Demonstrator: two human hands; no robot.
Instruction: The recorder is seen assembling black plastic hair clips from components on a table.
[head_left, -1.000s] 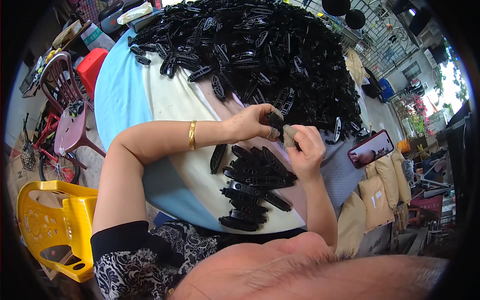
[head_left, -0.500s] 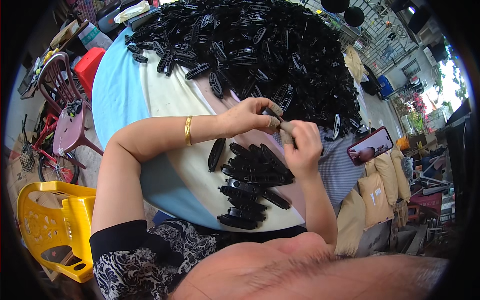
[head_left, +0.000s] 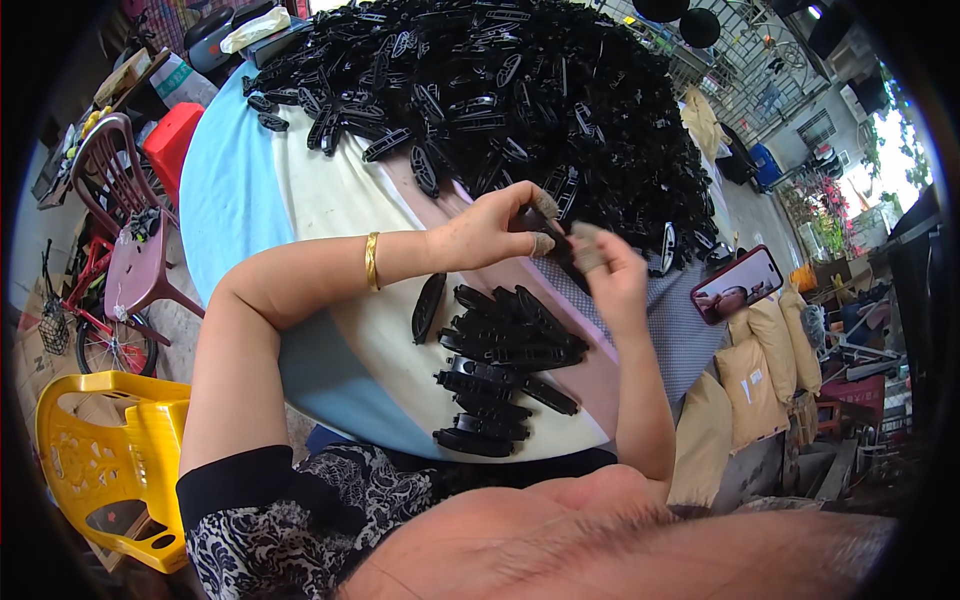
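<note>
Outdoors, a round tabletop [head_left: 300,210] carried a big heap of black plastic clips [head_left: 480,90], with a smaller sorted pile [head_left: 505,370] nearer the person. Assembly seemed underway: the left hand [head_left: 495,228] and right hand [head_left: 605,265], both clenched on one black clip [head_left: 555,245] just beside the heap, probably needed a firm press together next.

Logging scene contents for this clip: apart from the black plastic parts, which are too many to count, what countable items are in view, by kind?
Hands: 2, both on one black part
Gold bangle: 1
Phone: 1
Yellow plastic chair: 1
Dark red chair: 1
Red stool: 1
Bicycle: 1
Total: 8
</note>
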